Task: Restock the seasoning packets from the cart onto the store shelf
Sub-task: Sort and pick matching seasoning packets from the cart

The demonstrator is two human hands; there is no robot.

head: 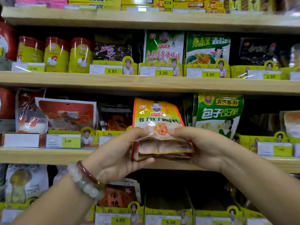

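A grocery shop aisle, seen at close range: long pale wooden shelves (146, 82) run in tiers, each packed with seasoning goods facing outward. Yellow-and-white printed price tags (163, 73) reading 6.80, 3.00 and 2.00 line the shelf edges, fixed to yellow cardboard display trays (191, 66). Red-lidded yellow canisters bearing a chicken picture (56, 54) stand in a row beside green and white foil seasoning packets (164, 46) printed in Chinese characters.
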